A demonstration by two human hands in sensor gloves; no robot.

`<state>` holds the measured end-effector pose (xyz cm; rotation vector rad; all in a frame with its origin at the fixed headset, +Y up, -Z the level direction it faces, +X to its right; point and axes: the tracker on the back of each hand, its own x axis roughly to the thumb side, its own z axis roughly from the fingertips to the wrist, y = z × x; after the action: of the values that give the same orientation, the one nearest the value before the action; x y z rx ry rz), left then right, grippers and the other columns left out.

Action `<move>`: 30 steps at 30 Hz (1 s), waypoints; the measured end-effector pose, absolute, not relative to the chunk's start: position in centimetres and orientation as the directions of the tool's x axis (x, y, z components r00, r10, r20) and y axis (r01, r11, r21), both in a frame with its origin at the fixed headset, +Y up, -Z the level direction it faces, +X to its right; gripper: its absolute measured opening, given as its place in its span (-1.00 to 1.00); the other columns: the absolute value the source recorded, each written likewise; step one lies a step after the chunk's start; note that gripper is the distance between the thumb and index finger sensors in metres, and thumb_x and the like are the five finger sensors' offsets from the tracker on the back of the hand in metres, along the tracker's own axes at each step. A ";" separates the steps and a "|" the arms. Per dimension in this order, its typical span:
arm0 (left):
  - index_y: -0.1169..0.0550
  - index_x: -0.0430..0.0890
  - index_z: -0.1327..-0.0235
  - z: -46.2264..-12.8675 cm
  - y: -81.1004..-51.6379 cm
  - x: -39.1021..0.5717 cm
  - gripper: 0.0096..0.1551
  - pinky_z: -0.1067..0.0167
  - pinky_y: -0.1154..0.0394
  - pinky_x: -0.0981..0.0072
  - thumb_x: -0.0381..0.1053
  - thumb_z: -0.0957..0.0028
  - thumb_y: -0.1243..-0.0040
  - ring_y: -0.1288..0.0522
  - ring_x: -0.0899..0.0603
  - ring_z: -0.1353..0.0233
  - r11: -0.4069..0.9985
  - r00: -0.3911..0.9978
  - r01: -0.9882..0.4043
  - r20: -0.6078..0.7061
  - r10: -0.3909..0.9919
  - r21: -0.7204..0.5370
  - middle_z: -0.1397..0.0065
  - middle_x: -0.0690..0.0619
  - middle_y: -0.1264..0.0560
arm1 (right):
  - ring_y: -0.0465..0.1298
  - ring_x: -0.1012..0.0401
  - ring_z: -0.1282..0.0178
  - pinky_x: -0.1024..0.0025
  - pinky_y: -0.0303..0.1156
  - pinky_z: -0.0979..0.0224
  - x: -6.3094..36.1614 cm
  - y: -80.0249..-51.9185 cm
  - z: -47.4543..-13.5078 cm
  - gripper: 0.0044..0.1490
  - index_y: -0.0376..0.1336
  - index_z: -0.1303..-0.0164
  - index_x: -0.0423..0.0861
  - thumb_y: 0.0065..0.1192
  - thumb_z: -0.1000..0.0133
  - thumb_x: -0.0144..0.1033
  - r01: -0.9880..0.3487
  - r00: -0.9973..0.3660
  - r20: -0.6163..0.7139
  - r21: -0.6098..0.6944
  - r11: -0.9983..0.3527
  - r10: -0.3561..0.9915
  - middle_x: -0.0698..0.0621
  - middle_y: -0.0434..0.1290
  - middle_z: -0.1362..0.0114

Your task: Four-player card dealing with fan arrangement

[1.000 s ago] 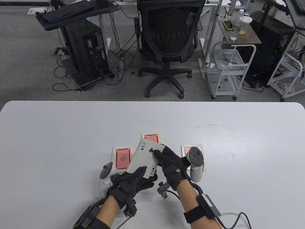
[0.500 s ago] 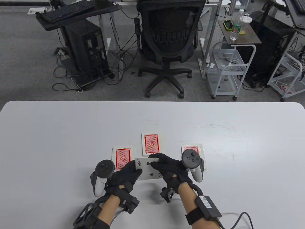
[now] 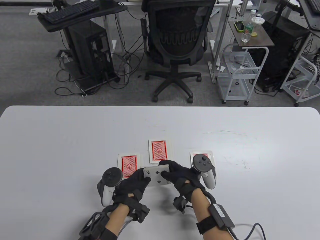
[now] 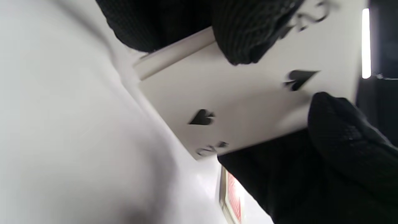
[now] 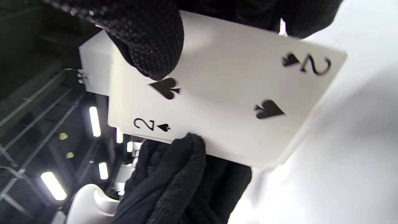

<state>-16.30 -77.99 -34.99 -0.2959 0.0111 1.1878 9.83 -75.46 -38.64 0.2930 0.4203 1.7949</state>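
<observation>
Near the front edge of the white counter (image 3: 62,140), both gloved hands hold a packet of cards (image 3: 157,176) face-up, the two of spades on top. The left hand (image 3: 133,185) grips the packet's left end, fingers curled beneath and thumb on the face; the right hand (image 3: 178,178) pinches the far right part, thumb on the face near a spade pip. The wrist views show a visible thickness of stacked edges, so this is several cards, not one.

Three face-down red-backed piles lie just beyond the hands: a left pile (image 3: 129,165), a centre pile (image 3: 159,150) and a right pile (image 3: 202,157), the last partly hidden by the right hand's tracker.

The cards look light, thin and springy, with smooth faces that should slide readily over each other. That helps fanning, but a loose hold could let the packet spill. A sound hold seems to be one corner or short end pinched as a pivot, while the other thumb sweeps the top cards outward. Bending them hard may crease them.

No containers are on the counter; the piles sit directly on it.
</observation>
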 end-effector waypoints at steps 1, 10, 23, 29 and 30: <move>-0.32 0.19 -0.45 -35.1 -78.5 -16.3 -0.34 -0.41 -0.41 0.00 -0.02 -0.11 -0.35 -0.42 -0.22 -0.54 0.344 0.389 -0.909 -0.179 0.904 -0.237 -0.52 0.15 -0.43 | 0.15 -0.44 -0.56 -0.40 0.10 -0.39 9.9 -76.0 -38.7 -0.23 0.08 -0.58 -0.23 0.32 -0.18 -0.44 -0.863 -0.298 -0.021 0.433 -0.260 0.954 -0.31 0.10 -0.58; -0.28 0.14 -0.49 -35.2 -78.7 -15.8 -0.31 -0.41 -0.35 -0.07 -0.01 -0.12 -0.31 -0.34 -0.29 -0.56 0.308 0.368 -0.911 -0.202 0.908 -0.275 -0.57 0.07 -0.35 | 0.17 -0.45 -0.53 -0.36 0.17 -0.36 9.2 -76.4 -38.4 -0.24 0.06 -0.58 -0.26 0.30 -0.21 -0.40 -0.844 -0.348 -0.088 0.464 -0.270 0.933 -0.35 0.08 -0.57; -0.39 0.14 -0.38 -35.3 -78.8 -15.7 -0.47 -0.40 -0.38 -0.03 -0.03 -0.14 -0.24 -0.38 -0.25 -0.54 0.333 0.394 -0.899 -0.196 0.898 -0.283 -0.51 0.13 -0.42 | 0.35 -0.32 -0.49 -0.26 0.26 -0.37 8.7 -76.2 -38.5 -0.45 0.26 -0.41 -0.18 0.31 -0.19 -0.43 -0.790 -0.443 -0.016 0.480 -0.382 0.896 -0.24 0.29 -0.49; -0.13 0.08 -0.56 -35.4 -79.1 -16.6 -0.23 -0.43 -0.30 -0.09 0.03 -0.15 -0.23 -0.28 -0.32 -0.58 0.114 0.182 -0.953 -0.226 0.957 -0.282 -0.62 0.03 -0.24 | 0.46 -0.28 -0.40 -0.24 0.37 -0.29 9.8 -73.5 -38.6 -0.45 0.27 -0.37 -0.17 0.29 -0.15 -0.42 -0.894 -0.254 -0.017 0.387 -0.228 0.967 -0.23 0.36 -0.42; -0.08 0.07 -0.58 -35.4 -79.4 -16.7 -0.17 -0.44 -0.29 -0.09 0.06 -0.14 -0.23 -0.25 -0.33 -0.59 0.063 0.132 -0.957 -0.233 0.964 -0.282 -0.64 0.03 -0.20 | 0.46 -0.27 -0.40 -0.23 0.37 -0.29 9.9 -73.2 -38.5 -0.45 0.26 -0.37 -0.17 0.28 -0.16 -0.42 -0.912 -0.192 -0.033 0.376 -0.166 0.981 -0.23 0.36 -0.42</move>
<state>-16.74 -79.39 -35.43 -0.4100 -0.0187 1.4513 9.93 -73.25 -38.54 0.2512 0.3628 1.7329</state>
